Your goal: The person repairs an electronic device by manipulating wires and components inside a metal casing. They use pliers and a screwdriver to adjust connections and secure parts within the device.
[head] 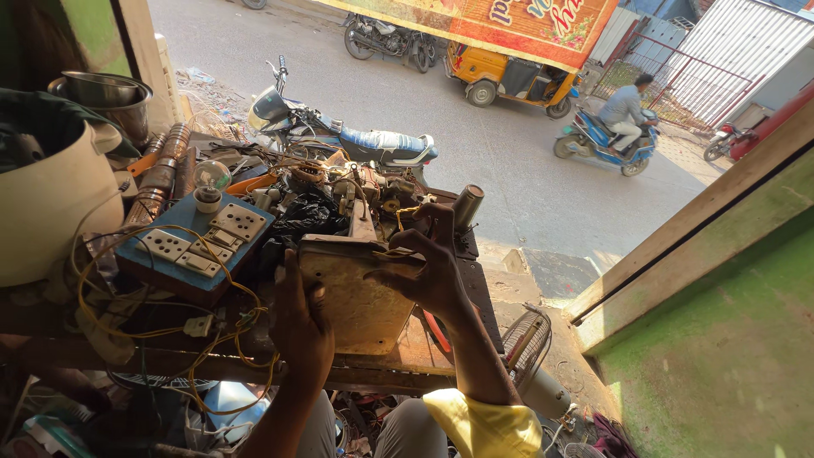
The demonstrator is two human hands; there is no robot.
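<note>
Between both hands, worn beige casing

The casing looks like worn, dull, stained metal. The board is matt blue-painted wood with plastic sockets. A glass bulb shines glossy; the bench is rough wood.

Switchboard and yellow wires crowd the left, motor parts block behind, open air right of the surface

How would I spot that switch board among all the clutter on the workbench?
Start at the big cream pot on the bench's left end. Just right of it lies a blue board with white sockets and switches, looped by yellow wire. A clear light bulb stands on its far corner; nothing else there is blue.
</note>
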